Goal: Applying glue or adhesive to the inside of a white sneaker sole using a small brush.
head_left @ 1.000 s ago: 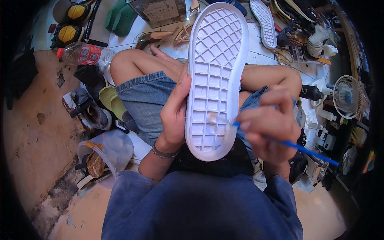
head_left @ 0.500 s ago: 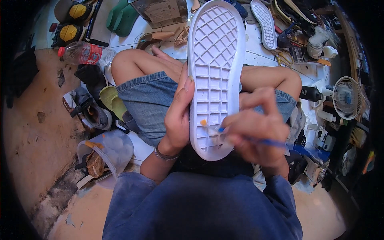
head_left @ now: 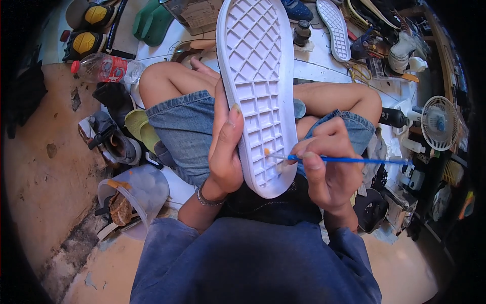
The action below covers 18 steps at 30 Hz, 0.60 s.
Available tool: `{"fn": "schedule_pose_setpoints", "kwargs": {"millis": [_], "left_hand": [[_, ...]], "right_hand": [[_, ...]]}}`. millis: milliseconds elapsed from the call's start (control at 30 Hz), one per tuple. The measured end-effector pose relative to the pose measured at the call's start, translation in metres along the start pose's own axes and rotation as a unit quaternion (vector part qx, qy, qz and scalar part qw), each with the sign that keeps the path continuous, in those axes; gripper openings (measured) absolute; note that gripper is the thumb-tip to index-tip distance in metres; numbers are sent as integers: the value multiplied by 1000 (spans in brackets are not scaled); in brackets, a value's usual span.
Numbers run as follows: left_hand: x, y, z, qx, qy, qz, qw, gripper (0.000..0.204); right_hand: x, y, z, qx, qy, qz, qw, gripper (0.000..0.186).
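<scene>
A white shoe sole (head_left: 255,55) with a raised grid inside stands lengthwise before me, held by my left hand (head_left: 224,154), whose thumb presses along its left side. My right hand (head_left: 329,167) pinches a thin paintbrush (head_left: 374,161) with a blue handle. Its small orange-tinted bristles (head_left: 267,151) are at the square cells in the lower part of the sole. Beneath are my crossed bare legs (head_left: 169,81) and denim shorts (head_left: 177,131), with a black cloth (head_left: 258,213) in my lap.
Around me lie a plastic bottle (head_left: 106,70), assorted shoes (head_left: 116,142), a clear bucket (head_left: 152,187), green foot forms (head_left: 150,25), another white sole (head_left: 331,30), a small dark jar (head_left: 302,33), scissors (head_left: 360,73) and a small fan (head_left: 439,123) at right.
The sole and my left hand have shifted left and tilted slightly, uncovering the dark jar behind. My right hand has turned, bringing the brush handle from diagonal to nearly horizontal.
</scene>
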<state>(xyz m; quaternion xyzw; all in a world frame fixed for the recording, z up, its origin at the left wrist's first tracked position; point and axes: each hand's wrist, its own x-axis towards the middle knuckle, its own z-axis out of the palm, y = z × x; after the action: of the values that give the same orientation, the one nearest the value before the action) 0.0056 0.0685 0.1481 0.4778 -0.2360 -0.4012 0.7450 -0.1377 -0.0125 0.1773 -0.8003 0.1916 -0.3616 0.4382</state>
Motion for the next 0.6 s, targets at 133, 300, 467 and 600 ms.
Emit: {"fn": "schedule_pose_setpoints", "kwargs": {"millis": [133,300,467,600], "left_hand": [[-2,2,-5,-20,-13,-30,999,58],[-2,-2,-6,-22,-21,-25,999,58],[0,-2,-5,-64,-22,-41,997,60],[3,-1,-10,-58,-37,-43,997,61]], "right_hand": [[6,3,11,235,40,231,943,12],[5,14,9,372,17,302,878,17],[4,17,14,282,94,86,951,16],[14,9,-3,68,-25,-23,997,9]]}}
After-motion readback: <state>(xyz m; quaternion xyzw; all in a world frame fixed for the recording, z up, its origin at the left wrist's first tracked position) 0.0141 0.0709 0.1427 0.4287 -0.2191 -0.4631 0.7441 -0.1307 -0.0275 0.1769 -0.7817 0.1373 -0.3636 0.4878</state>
